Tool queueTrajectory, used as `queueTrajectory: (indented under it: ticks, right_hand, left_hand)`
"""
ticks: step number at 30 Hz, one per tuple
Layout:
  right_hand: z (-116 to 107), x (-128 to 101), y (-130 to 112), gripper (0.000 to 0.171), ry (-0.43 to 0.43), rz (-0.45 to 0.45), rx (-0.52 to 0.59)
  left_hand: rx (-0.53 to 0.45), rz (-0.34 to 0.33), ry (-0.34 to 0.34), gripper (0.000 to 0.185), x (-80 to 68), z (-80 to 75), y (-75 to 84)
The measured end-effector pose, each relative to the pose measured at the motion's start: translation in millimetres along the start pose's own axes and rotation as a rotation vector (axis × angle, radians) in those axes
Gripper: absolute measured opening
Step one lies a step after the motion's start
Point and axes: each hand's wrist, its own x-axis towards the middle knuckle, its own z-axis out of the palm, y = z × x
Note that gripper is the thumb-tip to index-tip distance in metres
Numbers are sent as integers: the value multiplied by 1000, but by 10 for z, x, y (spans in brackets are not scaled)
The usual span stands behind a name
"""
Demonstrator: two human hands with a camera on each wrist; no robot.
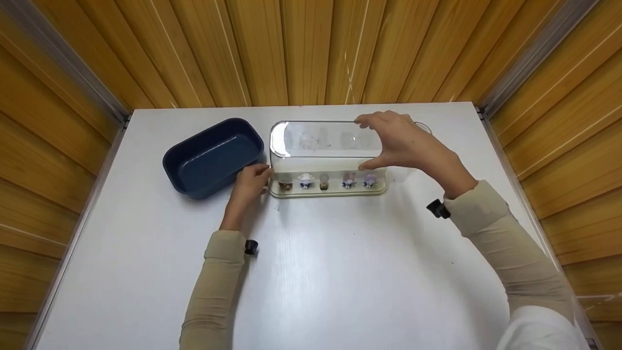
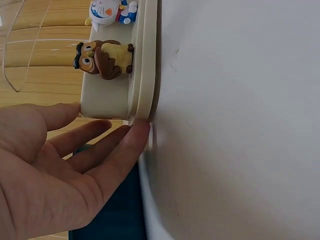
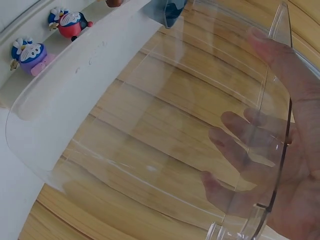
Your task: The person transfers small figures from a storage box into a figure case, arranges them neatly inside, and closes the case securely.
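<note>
A long cream display base [image 1: 330, 193] bears several small figures, among them an owl figure [image 2: 107, 60] at its left end and a blue-and-white cat figure [image 2: 106, 11] beside it. Over the base stands a transparent cover [image 1: 316, 141], its smooth top facing up. My right hand [image 1: 401, 141] holds this cover near its right end, thumb on the near side and fingers on the far side. Through the clear plastic in the right wrist view, the fingers show. At the base's left end, my left hand [image 1: 250, 184] grips the end between thumb and fingers.
A dark blue rectangular bin [image 1: 214, 158] stands left of the base, tilted in angle, close behind the left hand. Both lie on a white table [image 1: 350, 277]. Wood-patterned panels [image 1: 306, 53] rise behind and at both sides.
</note>
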Motion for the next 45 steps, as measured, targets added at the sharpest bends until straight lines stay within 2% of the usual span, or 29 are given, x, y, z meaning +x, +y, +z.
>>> queueTrajectory:
  ticks: [7,16,26,34,39,45]
  right_hand:
    - [81,52,-16,92,-11,-12,3]
    - [187,131,-16,96,-49,11,12]
    - [310,207,19,93,-76,26,-8]
    - [416,274,54,91,-68,18,0]
    - [459,313,74,90,-67,14,29]
    - [471,357,88,91,-69,15,54]
  left_hand:
    - [141,139,37,35,-151,-126,-75]
    - [210,163,80,34,-301,-215,-82]
    - [469,207,163,30,-447,-248,-50]
    - [563,213,144,27,-524,-232,-47]
    - [623,276,139,30,-554,-196,-55]
    - [690,377,166,32,-620,-180,-99]
